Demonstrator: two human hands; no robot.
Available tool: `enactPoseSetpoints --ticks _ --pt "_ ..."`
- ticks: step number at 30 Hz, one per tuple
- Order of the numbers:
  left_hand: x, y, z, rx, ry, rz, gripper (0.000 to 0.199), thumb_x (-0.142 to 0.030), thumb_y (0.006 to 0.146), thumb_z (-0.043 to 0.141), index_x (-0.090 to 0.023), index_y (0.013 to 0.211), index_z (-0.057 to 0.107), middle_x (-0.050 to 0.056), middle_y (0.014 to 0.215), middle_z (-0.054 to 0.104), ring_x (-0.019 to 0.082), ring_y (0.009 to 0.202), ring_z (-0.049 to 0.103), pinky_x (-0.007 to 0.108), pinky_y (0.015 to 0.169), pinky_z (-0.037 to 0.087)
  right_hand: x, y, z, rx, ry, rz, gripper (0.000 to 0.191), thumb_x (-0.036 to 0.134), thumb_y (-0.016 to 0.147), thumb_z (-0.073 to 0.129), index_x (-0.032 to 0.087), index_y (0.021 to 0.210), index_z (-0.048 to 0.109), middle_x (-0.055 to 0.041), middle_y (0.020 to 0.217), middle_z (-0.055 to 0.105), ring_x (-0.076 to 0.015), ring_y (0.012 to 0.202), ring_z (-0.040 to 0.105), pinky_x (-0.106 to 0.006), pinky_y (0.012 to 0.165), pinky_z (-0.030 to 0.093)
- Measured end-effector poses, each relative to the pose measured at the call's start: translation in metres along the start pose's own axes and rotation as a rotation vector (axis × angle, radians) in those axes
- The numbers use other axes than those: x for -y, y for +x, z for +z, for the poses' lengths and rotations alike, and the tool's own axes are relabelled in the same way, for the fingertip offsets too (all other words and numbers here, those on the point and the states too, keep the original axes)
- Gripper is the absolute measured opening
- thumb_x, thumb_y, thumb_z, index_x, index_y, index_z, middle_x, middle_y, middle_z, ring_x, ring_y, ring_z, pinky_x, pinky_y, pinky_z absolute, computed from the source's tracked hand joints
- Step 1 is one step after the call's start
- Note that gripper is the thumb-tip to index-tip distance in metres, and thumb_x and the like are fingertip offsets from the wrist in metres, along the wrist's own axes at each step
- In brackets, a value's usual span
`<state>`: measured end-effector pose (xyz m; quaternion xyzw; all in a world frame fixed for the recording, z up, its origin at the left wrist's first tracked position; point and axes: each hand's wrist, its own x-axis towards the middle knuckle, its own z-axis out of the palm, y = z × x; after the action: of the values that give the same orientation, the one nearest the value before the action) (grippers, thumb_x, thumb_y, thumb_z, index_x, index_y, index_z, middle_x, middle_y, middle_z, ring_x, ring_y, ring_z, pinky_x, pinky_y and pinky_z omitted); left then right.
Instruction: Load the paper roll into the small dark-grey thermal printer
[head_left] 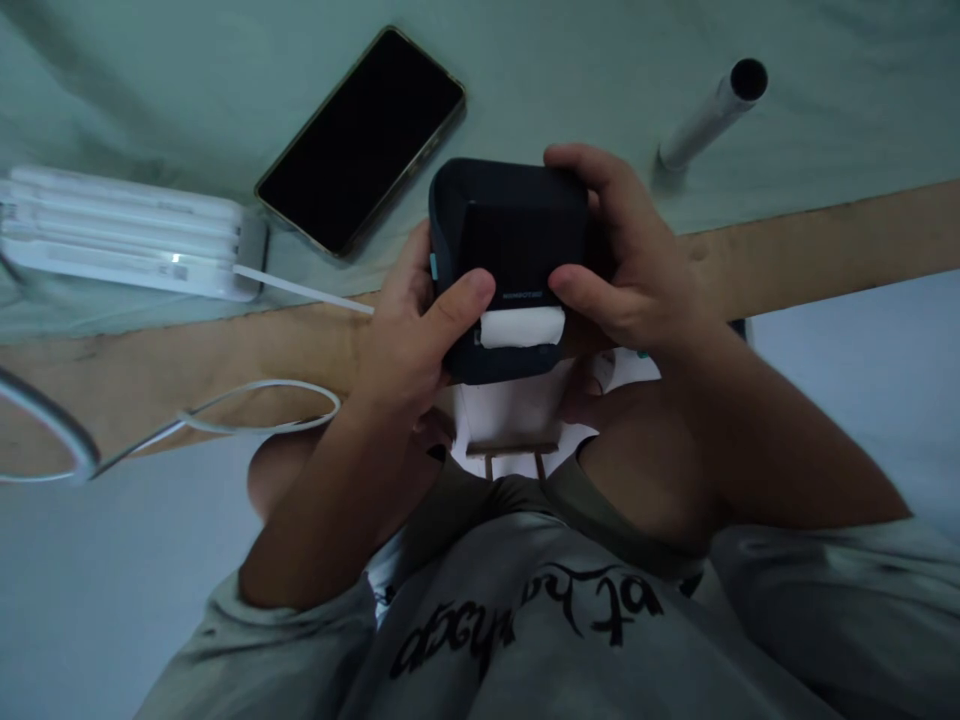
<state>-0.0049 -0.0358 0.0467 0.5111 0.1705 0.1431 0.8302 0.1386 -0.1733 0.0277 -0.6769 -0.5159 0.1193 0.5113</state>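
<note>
Between both hands I hold a small dark label printer point(525, 225), raised over the near edge of the table. A curl of white paper point(523, 327) sticks out of the slot on its near side. My left hand point(420, 320) grips the printer's left side, its thumb resting on top beside the paper. My right hand point(622, 250) wraps the right side, with the thumb on the top near the small lettering and a finger at the far corner. The undersides of the printer and the other fingers are hidden.
On the green cloth point(547, 80) lies a black-screened smartphone point(364, 140). A white power bank point(127, 235) with a plugged-in white cable point(300, 288) is at the left. A white tube point(705, 120) stands at the right. A looped cable point(262, 430) hangs over the wooden table edge point(825, 235).
</note>
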Motion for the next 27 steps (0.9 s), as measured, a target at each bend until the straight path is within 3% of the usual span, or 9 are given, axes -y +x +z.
enactPoseSetpoints --ticks 5,9,12,17,23,25,27 --pt "-0.001 0.0 0.004 -0.083 -0.044 0.027 0.035 -0.043 0.086 0.069 -0.023 0.114 0.065 0.007 0.103 0.073 0.03 0.122 0.067 0.035 0.09 0.06 -0.001 -0.001 0.002 -0.015 -0.03 -0.015 0.069 0.056 0.083 0.065 0.038 0.144 0.038 -0.0002 0.143 0.053 -0.0206 0.116 0.062 -0.035 0.101 0.058" --pt "0.001 0.003 -0.007 0.078 -0.018 0.045 0.039 -0.037 0.082 0.076 -0.024 0.118 0.067 0.005 0.11 0.074 0.026 0.108 0.071 0.031 0.08 0.061 -0.001 0.0 0.004 -0.028 -0.028 -0.03 0.069 0.059 0.084 0.064 0.037 0.143 0.038 -0.0001 0.143 0.054 -0.0205 0.119 0.061 -0.034 0.102 0.058" --pt "0.001 0.002 -0.01 0.072 -0.013 0.056 0.039 -0.037 0.083 0.075 -0.025 0.12 0.068 0.005 0.114 0.072 0.024 0.103 0.072 0.03 0.078 0.06 0.006 0.0 0.004 -0.015 0.041 -0.005 0.06 0.057 0.088 0.057 0.034 0.141 0.04 -0.0008 0.14 0.055 -0.0196 0.12 0.06 -0.033 0.099 0.058" --pt "-0.002 0.0 -0.002 0.078 -0.153 0.036 0.036 -0.04 0.088 0.069 -0.024 0.121 0.068 0.005 0.118 0.071 0.026 0.117 0.068 0.036 0.098 0.058 0.015 -0.001 0.003 -0.058 0.125 0.012 0.043 0.051 0.098 0.039 0.034 0.136 0.047 0.0021 0.137 0.056 -0.0187 0.127 0.058 -0.039 0.111 0.053" --pt "-0.003 0.006 -0.004 0.106 -0.254 0.08 0.031 -0.037 0.1 0.047 -0.023 0.112 0.072 0.004 0.12 0.07 0.027 0.143 0.048 0.039 0.128 0.035 0.016 -0.002 0.002 -0.084 0.096 0.023 0.043 0.053 0.097 0.041 0.043 0.139 0.047 0.0068 0.142 0.055 -0.0171 0.131 0.057 -0.035 0.117 0.049" --pt "-0.002 0.007 -0.006 0.086 -0.23 0.045 0.031 -0.038 0.1 0.047 -0.024 0.114 0.071 0.003 0.124 0.069 0.025 0.149 0.041 0.039 0.131 0.029 0.017 -0.001 0.001 -0.109 0.015 -0.033 0.044 0.05 0.099 0.039 0.039 0.141 0.049 0.0055 0.14 0.057 -0.0159 0.13 0.056 -0.035 0.116 0.048" --pt "-0.001 0.006 -0.005 0.015 -0.219 0.032 0.03 -0.038 0.1 0.048 -0.024 0.113 0.071 0.004 0.124 0.07 0.026 0.146 0.046 0.042 0.128 0.034 0.018 0.0 0.001 -0.143 -0.065 -0.066 0.041 0.046 0.101 0.039 0.036 0.139 0.052 0.0043 0.135 0.06 -0.0156 0.128 0.056 -0.036 0.116 0.047"
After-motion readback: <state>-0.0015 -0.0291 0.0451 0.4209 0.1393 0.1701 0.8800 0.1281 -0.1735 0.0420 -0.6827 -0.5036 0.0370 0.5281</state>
